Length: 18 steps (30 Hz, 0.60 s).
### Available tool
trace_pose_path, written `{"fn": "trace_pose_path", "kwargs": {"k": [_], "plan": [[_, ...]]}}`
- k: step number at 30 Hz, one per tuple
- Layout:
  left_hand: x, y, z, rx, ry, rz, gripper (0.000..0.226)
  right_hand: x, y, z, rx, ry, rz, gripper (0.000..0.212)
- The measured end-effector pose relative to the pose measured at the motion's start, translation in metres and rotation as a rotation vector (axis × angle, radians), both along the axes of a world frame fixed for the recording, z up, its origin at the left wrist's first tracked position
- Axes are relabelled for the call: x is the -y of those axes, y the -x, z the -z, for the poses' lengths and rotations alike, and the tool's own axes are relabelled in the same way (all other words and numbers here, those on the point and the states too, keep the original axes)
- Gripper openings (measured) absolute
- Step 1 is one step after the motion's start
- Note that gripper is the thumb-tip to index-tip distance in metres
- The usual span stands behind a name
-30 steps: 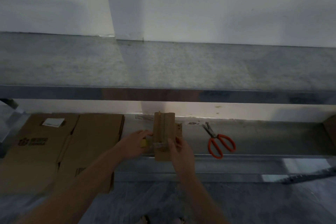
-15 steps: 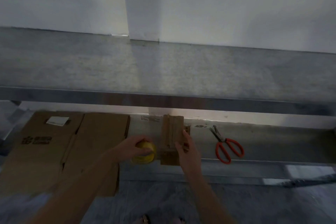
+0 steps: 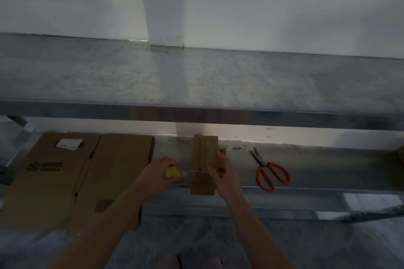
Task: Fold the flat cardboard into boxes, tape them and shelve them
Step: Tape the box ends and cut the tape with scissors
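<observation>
A small folded cardboard box (image 3: 203, 159) stands on the lower metal shelf (image 3: 317, 164), its front end hanging over the shelf's edge. My right hand (image 3: 220, 172) grips the box's right side, thumb on top. Just left of the box, my left hand (image 3: 157, 174) grips a yellow tape roll (image 3: 171, 172). A strip of clear tape (image 3: 190, 173) runs from the roll across the top of the box. A stack of flat cardboard (image 3: 87, 172) lies on the shelf to the left.
Orange-handled scissors (image 3: 271, 172) lie on the lower shelf to the right of the box. A long grey upper shelf (image 3: 196, 81) spans the view above, against a white wall. The floor below is grey.
My left hand, first against the box's left side, came away with the yellow tape roll and now draws a strip across the box top. My right hand stays gripping the box.
</observation>
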State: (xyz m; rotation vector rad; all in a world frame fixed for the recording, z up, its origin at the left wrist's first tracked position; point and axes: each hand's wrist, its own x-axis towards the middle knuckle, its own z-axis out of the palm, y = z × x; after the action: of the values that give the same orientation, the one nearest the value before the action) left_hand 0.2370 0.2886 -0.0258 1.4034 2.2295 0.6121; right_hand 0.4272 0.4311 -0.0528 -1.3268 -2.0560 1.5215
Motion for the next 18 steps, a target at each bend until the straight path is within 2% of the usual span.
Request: {"fn": "trace_pose_path", "kwargs": {"k": [3,5,7,10,11,13,15,18], "plan": [[-0.002,-0.006,-0.002,0.015,-0.005,-0.026,0.034,-0.011,-0.01,-0.003,0.099,-0.111,-0.16,0.059],[-0.003,-0.011,-0.001,0.026,-0.004,-0.041,0.035,-0.02,-0.023,0.001,0.154,-0.184,-0.169,0.051],[-0.002,-0.016,0.0,0.031,-0.007,-0.057,0.035,-0.032,-0.046,0.013,0.241,-0.26,-0.058,0.043],[-0.001,-0.021,0.0,0.055,-0.012,-0.114,0.037,-0.052,-0.09,0.035,0.372,-0.56,0.127,0.033],[-0.001,-0.023,0.0,0.055,-0.011,-0.123,0.037,-0.059,-0.102,0.041,0.388,-0.606,0.18,0.033],[0.0,-0.025,-0.001,0.051,-0.003,-0.134,0.037,-0.074,-0.119,0.047,0.474,-0.569,0.205,0.043],[0.0,-0.027,-0.002,0.058,0.003,-0.148,0.038,-0.088,-0.128,0.049,0.585,-0.517,0.139,0.053],[-0.001,-0.027,-0.006,0.059,0.032,-0.159,0.038,-0.104,-0.13,0.052,0.669,-0.547,0.053,0.051]]}}
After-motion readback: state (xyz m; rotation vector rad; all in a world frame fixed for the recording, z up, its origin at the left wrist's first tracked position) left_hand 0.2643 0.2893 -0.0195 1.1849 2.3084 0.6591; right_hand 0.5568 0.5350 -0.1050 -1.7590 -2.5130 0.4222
